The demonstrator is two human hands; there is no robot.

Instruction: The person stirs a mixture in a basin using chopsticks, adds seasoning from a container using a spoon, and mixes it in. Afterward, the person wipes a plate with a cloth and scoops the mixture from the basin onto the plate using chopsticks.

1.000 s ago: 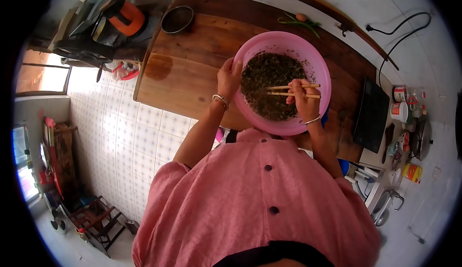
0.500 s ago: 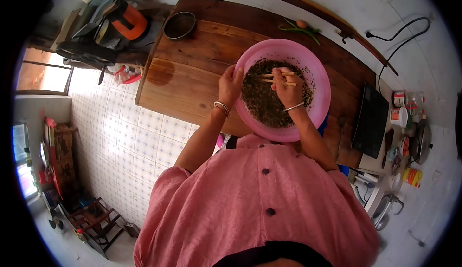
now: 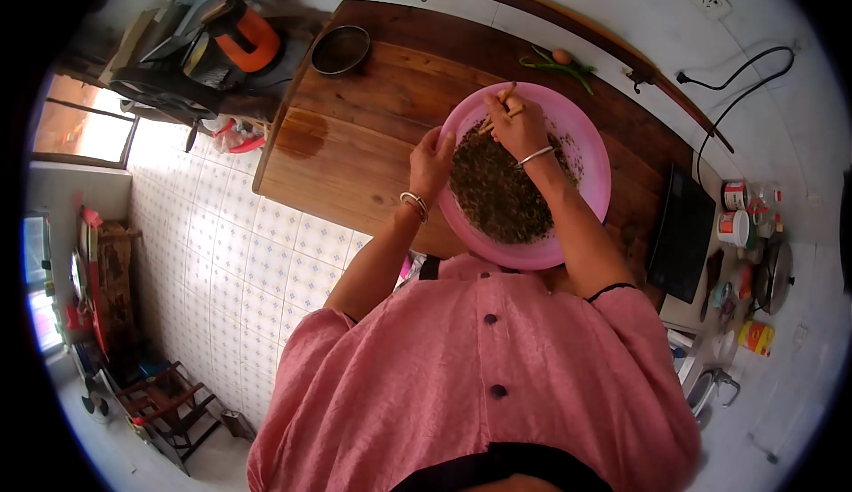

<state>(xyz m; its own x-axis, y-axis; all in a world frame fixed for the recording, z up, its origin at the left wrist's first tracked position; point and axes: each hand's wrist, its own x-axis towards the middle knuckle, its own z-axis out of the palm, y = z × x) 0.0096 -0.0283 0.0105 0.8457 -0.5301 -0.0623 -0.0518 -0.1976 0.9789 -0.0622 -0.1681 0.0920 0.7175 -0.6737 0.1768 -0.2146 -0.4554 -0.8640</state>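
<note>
A large pink basin (image 3: 596, 183) sits near the front edge of the wooden table, with a dark green-brown chopped mixture (image 3: 497, 192) in it. My left hand (image 3: 431, 165) is closed on the basin's left rim, thumb toward the inside. Over the far part of the mixture, my right hand (image 3: 522, 126) is wrapped round a pair of wooden chopsticks (image 3: 487, 127). Their tips point down and left to the mixture; whether they touch it I cannot tell. Bits of the mixture cling to the basin's inner right wall.
On the wooden table (image 3: 382, 137) are a dark round pan (image 3: 341, 51), green peppers (image 3: 561, 67) and an egg (image 3: 561, 55). A black flat panel (image 3: 682, 235) stands at the right, near several jars. An orange kettle (image 3: 248, 41) is at the upper left.
My right hand has moved up and slightly left with the chopsticks, toward the basin's far side. My left hand stays on the rim. The whole view has shifted slightly.
</note>
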